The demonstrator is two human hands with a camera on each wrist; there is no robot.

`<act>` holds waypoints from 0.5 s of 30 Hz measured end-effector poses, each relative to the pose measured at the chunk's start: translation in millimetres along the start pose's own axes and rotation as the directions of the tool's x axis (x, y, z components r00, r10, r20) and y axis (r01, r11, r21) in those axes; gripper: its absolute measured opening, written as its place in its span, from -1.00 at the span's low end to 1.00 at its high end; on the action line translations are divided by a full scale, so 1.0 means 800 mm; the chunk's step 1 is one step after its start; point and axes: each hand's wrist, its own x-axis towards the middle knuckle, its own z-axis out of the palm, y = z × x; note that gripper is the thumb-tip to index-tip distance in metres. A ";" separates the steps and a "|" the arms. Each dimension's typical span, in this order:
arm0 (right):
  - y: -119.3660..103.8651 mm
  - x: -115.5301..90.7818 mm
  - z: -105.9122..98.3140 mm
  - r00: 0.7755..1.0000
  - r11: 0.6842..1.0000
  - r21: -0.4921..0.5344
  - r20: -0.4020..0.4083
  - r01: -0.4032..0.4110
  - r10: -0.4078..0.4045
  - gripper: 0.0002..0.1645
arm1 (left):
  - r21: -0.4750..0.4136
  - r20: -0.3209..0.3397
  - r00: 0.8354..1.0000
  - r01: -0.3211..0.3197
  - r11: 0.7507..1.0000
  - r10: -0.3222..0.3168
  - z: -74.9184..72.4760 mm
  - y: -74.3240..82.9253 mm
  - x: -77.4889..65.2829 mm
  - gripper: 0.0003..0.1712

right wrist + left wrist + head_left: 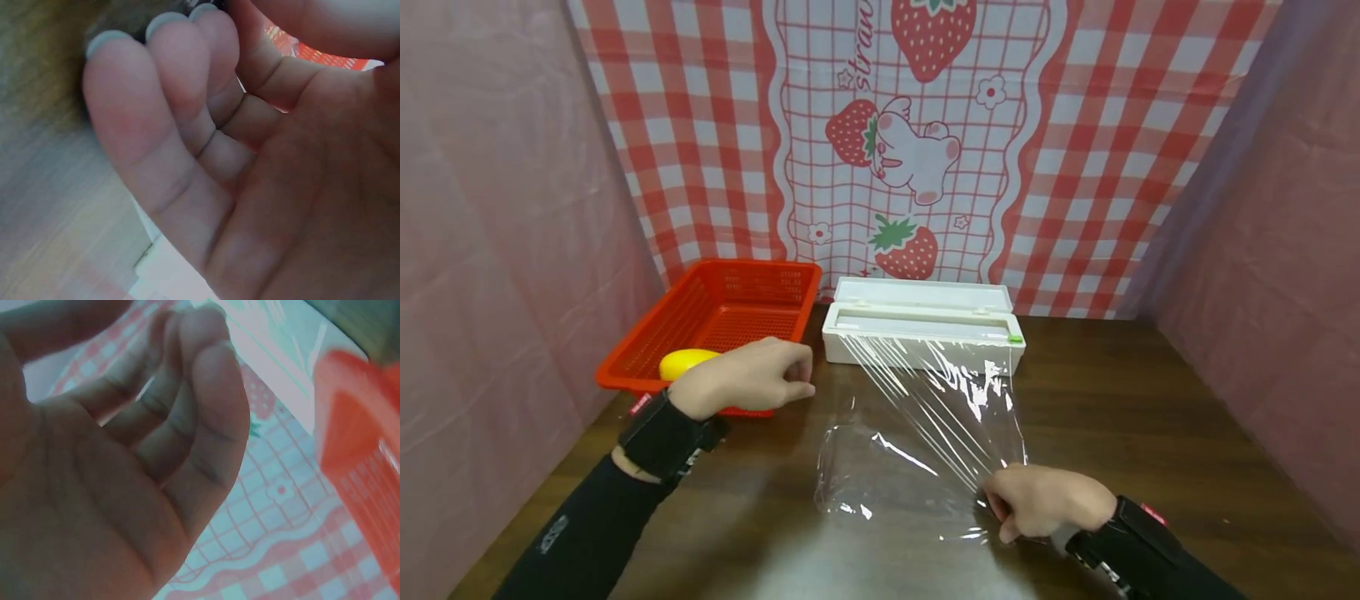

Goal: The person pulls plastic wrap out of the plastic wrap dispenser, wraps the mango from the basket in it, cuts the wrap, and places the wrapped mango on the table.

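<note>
A sheet of clear cling film (917, 417) stretches from the white cling film dispenser box (925, 354) toward the front of the table. My right hand (1045, 500) pinches the film near its front right corner, and creases fan from there back to the box. Past the hand's left side, the film spreads loosely over the table. The box's lid (922, 293) stands raised at the back, and a green slider (1016, 339) sits at its right end. My left hand (748, 375) hovers between the basket and the film, fingers loosely bent, holding nothing; its palm (81, 506) shows bare.
A red plastic basket (617, 367) stands at the back left, partly behind my left hand. In it lies a smooth yellow rounded thing (685, 363). A checked strawberry cloth (1075, 167) hangs behind the brown table (1120, 400), with pink cloth at both sides.
</note>
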 end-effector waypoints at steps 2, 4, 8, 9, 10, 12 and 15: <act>0.000 0.001 0.000 1.000 1.000 -0.002 0.002 -0.013 0.013 -0.58 | 0.035 0.002 0.998 0.058 0.998 -0.058 -0.008 -0.004 0.007 -0.80; 0.000 0.002 0.001 1.000 1.000 -0.014 0.006 -0.025 0.025 -0.58 | 0.063 0.011 0.993 0.120 0.991 -0.121 -0.016 -0.012 0.014 -0.76; -0.001 0.002 0.001 1.000 0.999 -0.028 0.006 -0.028 0.028 -0.57 | 0.115 0.031 0.974 0.221 0.968 -0.226 -0.031 -0.035 0.027 -0.68; -0.001 0.002 0.000 1.000 0.999 -0.030 0.006 -0.026 0.026 -0.57 | 0.129 0.036 0.968 0.243 0.961 -0.250 -0.034 -0.041 0.030 -0.66; -0.001 0.002 0.000 1.000 0.999 -0.032 0.006 -0.023 0.023 -0.57 | 0.143 0.044 0.962 0.260 0.955 -0.268 -0.036 -0.047 0.032 -0.64; -0.002 0.002 0.000 1.000 0.999 -0.041 0.004 -0.021 0.021 -0.57 | 0.173 0.058 0.952 0.287 0.942 -0.300 -0.040 -0.059 0.036 -0.55; -0.002 0.002 -0.001 1.000 0.998 -0.052 -0.001 -0.018 0.018 -0.57 | 0.188 0.074 0.933 0.334 0.924 -0.352 -0.043 -0.077 0.040 -0.39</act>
